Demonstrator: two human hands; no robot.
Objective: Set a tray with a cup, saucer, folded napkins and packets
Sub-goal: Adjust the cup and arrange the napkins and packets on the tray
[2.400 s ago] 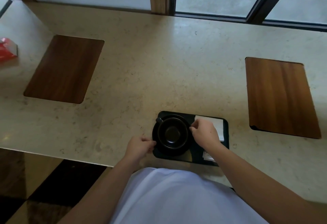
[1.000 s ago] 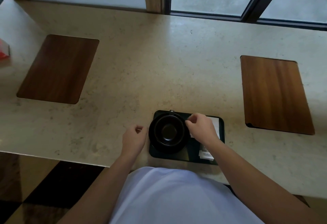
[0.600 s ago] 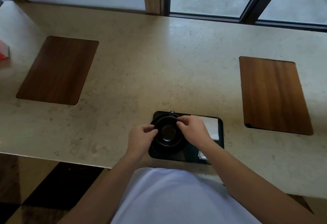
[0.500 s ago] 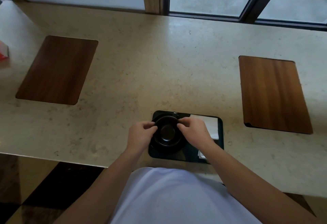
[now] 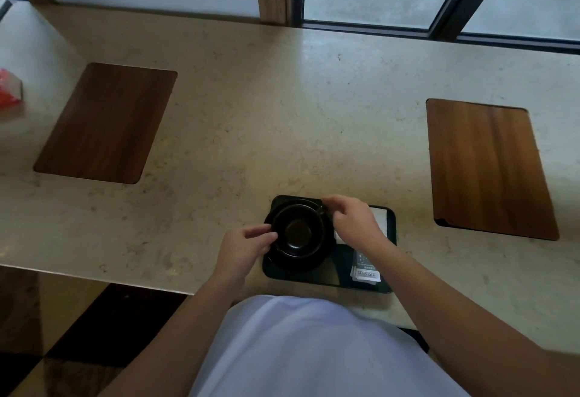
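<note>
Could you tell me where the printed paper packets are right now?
In the head view, the printed paper packets lie in the near right corner of the dark rectangular tray, right of the black saucer, under the right forearm.

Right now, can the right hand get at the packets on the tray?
Probably yes. The right hand is at the cup's handle, and the packets lie uncovered at the tray's near right corner, just under that forearm; it would need to draw back.

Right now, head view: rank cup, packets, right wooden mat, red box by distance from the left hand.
From the left hand:
1. cup, touching its fingers, on the tray.
2. packets, tray's near right corner.
3. right wooden mat, far right on the counter.
4. red box, far left edge.
</note>
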